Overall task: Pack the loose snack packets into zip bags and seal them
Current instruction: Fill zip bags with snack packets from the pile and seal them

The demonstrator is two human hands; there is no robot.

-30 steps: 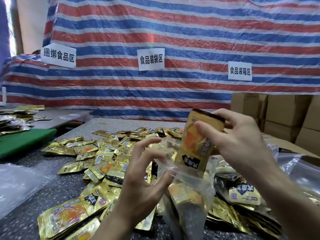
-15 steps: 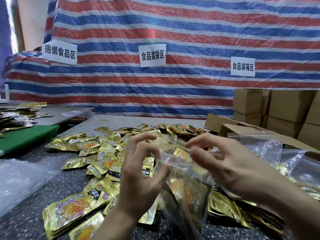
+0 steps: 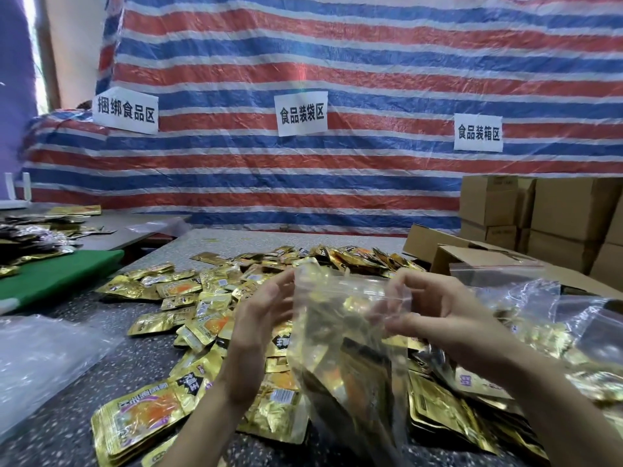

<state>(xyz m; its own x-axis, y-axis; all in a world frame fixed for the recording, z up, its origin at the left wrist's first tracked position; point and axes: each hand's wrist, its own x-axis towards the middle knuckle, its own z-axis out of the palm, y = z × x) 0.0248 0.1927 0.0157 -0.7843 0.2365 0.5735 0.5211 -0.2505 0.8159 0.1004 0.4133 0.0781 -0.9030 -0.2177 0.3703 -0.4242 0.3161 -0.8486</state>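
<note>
Gold foil fills most of what we see from the head view. Loose snack packets [image 3: 188, 291] lie in a big heap over the middle of the grey worktop [image 3: 67, 433], from the near edge up toward the far edge. So a lot of packing is left.

Close to the near edge, our two hands hold one clear zip bag [image 3: 340, 318] up above the heap. We can see gold packets inside it, so we think this bag is full, or almost full. Its top is not flat and closed yet. The mouth looks crumpled and a bit open. We think the step now is pressing the zip closed.

Our right hand [image 3: 438, 315] has its fingers curled and pinches the right end of the bag's top. Our left hand [image 3: 263, 318] has its fingers almost straight, lying against the left side of the bag's top. The plastic hides its thumb, so we cannot tell if it pinches the bag or only touches it.

By the right edge of the worktop we see more clear bags [image 3: 573, 318] with gold inside. They may be finished ones, but we cannot tell if they are sealed. A spare bag [image 3: 499, 271] with a red line along its top lies just behind them, on an open cardboard box [image 3: 472, 254].
</note>
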